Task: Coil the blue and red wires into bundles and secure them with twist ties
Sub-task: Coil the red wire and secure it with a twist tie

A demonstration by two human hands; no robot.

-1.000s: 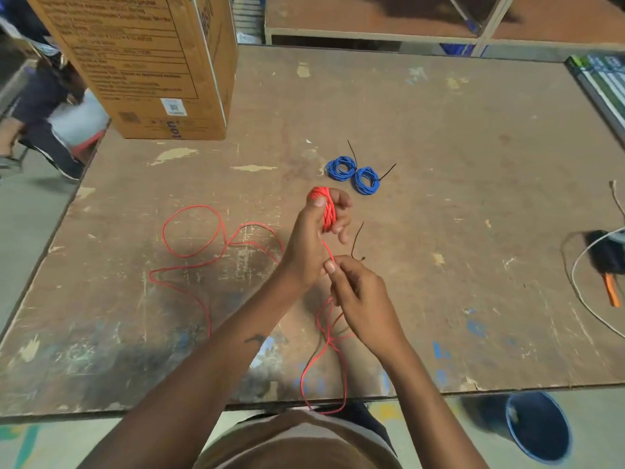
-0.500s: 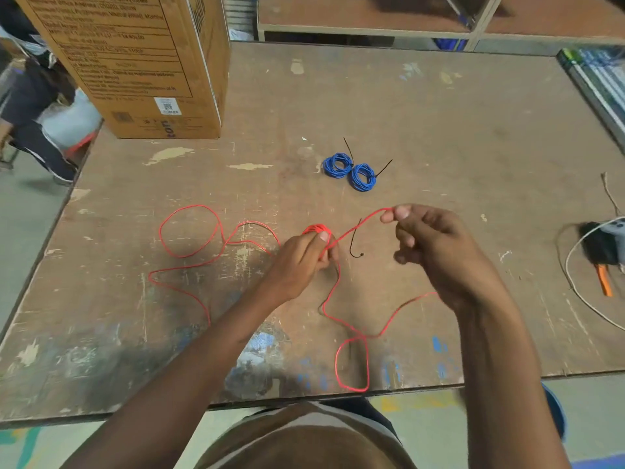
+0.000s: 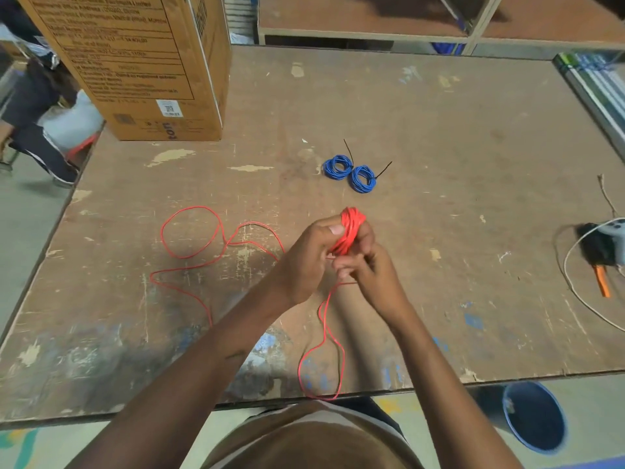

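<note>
The left hand (image 3: 313,255) is gripping the red wire coil (image 3: 350,228) above the table (image 3: 473,130), thumb pressing on its near face, fingers curling behind; the right hand (image 3: 372,277) is pinching the red strand just below the coil. The loose red wire (image 3: 189,231) is trailing in loops across the table to the left and over the near edge; two tied blue wire bundles (image 3: 350,172) are lying side by side beyond the hands, touching, black ties (image 3: 348,152) sticking out.

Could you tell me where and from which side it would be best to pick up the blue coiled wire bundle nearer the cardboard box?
Probably pinch the ring of the left blue coiled wire bundle from above, on its left arc. It lies flat, its right side meets the second blue coiled wire bundle, and its black twist tie sticks out at the far right.
</note>
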